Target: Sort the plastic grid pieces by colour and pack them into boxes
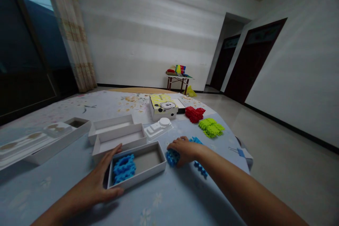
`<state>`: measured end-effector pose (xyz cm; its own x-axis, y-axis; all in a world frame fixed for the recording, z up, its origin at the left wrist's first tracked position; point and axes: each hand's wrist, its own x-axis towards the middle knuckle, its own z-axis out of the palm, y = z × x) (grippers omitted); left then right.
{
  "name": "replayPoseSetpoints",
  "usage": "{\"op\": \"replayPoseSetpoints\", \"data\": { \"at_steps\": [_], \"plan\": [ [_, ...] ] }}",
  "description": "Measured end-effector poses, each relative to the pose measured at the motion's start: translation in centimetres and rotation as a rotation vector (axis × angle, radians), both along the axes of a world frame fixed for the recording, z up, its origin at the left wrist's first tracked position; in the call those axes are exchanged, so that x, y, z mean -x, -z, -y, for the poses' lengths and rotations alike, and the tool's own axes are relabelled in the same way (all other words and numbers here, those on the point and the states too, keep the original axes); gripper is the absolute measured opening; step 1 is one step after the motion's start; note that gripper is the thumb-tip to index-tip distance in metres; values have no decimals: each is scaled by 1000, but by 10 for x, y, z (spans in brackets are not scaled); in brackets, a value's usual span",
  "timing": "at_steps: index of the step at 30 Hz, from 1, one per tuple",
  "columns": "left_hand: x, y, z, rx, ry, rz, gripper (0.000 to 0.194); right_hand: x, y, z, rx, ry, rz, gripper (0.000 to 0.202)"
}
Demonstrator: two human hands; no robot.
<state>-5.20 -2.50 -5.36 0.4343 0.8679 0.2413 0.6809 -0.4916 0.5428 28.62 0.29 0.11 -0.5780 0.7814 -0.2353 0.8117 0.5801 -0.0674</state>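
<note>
My left hand has its fingers spread around the left end of a white open box, the thumb at its front wall and fingertips at its back wall. Blue knobbly pieces lie in the box's left part; the grey bottom shows on the right. Just right of the box, my right hand is closed on a blue piece above the table. More blue pieces lie behind and beside my right wrist, partly hidden by it.
Two white open boxes stand behind the held box. Farther back are a white plastic tray, a yellow and white cartoon box, red pieces and green pieces. A long box with trays lies left.
</note>
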Motion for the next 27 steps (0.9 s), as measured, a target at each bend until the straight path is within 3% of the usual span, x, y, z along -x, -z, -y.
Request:
{"op": "replayPoseSetpoints", "data": {
  "at_steps": [7,12,16,20,27],
  "plan": [
    [-7,-3,3,-135,-67,-124,57,-6,-2,3,-29,42,-98,69],
    [-12,-10,6,-243,-42,-228,44,-3,-29,9,-144,135,-291,69],
    [-15,-16,8,-277,-23,-248,34,26,-48,14,-114,7,-438,71],
    [-17,-18,12,-331,6,-258,27,62,-44,11,-42,-153,-341,70],
    [-22,-21,13,-228,-4,-261,27,87,-41,-3,50,-208,-110,71]
  ]
}}
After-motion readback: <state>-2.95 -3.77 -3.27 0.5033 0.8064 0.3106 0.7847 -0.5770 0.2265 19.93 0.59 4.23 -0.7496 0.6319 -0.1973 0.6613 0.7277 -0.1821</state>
